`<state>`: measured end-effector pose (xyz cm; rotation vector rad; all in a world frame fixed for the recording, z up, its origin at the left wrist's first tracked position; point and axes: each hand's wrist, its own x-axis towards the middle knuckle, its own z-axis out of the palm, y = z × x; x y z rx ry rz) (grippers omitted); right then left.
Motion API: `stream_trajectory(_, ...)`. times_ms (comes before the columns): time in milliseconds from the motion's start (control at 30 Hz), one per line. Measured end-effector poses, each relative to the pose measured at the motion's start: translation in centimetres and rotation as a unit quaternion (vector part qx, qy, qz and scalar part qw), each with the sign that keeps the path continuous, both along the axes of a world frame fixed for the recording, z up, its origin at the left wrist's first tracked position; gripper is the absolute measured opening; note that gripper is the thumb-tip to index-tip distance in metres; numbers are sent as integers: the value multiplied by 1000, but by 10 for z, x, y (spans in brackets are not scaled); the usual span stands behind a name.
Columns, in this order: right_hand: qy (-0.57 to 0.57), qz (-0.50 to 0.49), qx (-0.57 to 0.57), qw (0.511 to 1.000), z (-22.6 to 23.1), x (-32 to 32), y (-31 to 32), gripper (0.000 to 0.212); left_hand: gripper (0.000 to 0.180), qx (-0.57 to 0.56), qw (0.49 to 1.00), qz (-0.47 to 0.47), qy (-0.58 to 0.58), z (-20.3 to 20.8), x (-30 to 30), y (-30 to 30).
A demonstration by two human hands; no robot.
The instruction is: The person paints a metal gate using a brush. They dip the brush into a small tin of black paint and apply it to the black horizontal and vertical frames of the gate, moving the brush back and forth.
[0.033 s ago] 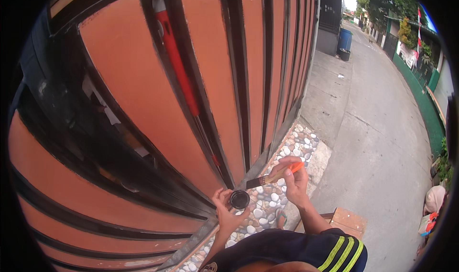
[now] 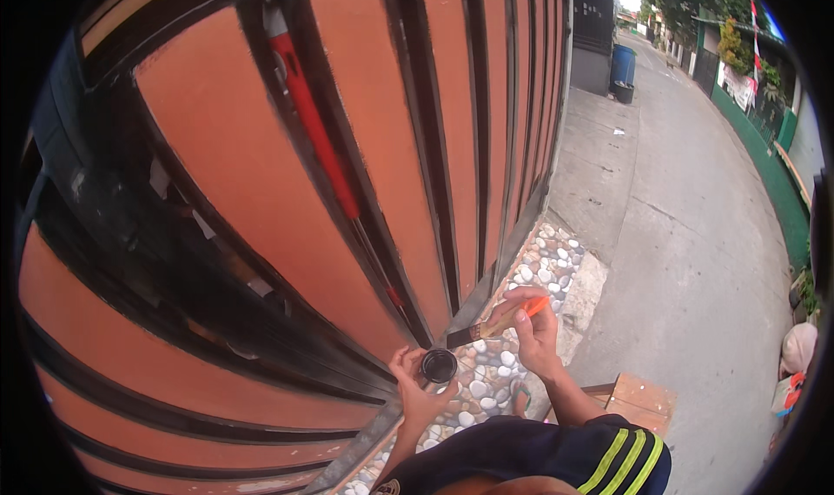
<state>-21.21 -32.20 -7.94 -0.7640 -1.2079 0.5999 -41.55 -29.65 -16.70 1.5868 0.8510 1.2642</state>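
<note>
My left hand (image 2: 422, 398) is wrapped round a small round container (image 2: 439, 366) with a dark inside, its mouth facing up. In my right hand (image 2: 539, 343) is a paintbrush (image 2: 497, 325) with a pale wooden handle, an orange end and dark bristles. The bristles point left, close to the container's far right rim and apart from my left fingers. Ahead and to the left stands a gate (image 2: 373, 147) of orange panels and black bars. Dark shadow or reflection covers part of it, and what is inside the container cannot be made out.
Pebble-set ground (image 2: 486, 382) runs along the gate's foot. A wooden stool or bench (image 2: 638, 401) is by my right elbow. A concrete road (image 2: 695, 252) stretches away on the right, with a blue barrel (image 2: 623, 64) farther off and a green wall (image 2: 764, 173) across it.
The view has shifted slightly, so the gate and ground sit a little differently. Both hands keep the same hold, and the brush stays beside the container.
</note>
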Motion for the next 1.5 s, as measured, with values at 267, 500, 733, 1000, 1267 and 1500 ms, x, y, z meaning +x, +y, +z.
stream_trajectory(267, 96, 16, -7, 995, -10, 15, 4, 25, 100, 29, 999, 15, 35, -8, 9, 16)
stream_trajectory(500, 209, 4, -13, 978, -36, 60, 11, 17, 101, -3, 996, 27, 82, 6, 49, 12)
stream_trajectory(733, 270, -43, -33, 961, -54, 149, 23, 14, 99, 10, 996, 24, 87, 1, 117, 33)
stream_trajectory(1000, 167, -126, 125, 970, 20, 276, 120, 12, 97, -2, 997, 65, 33, 7, 193, 51)
stream_trajectory(1267, -1, -126, 253, 959, 144, 355, 268, 18, 98, 7, 990, 138, 40, 9, 230, 45)
stream_trajectory(1500, -115, -144, 259, 948, 195, 365, 329, 25, 98, -7, 981, 188, 51, -12, 226, 33)
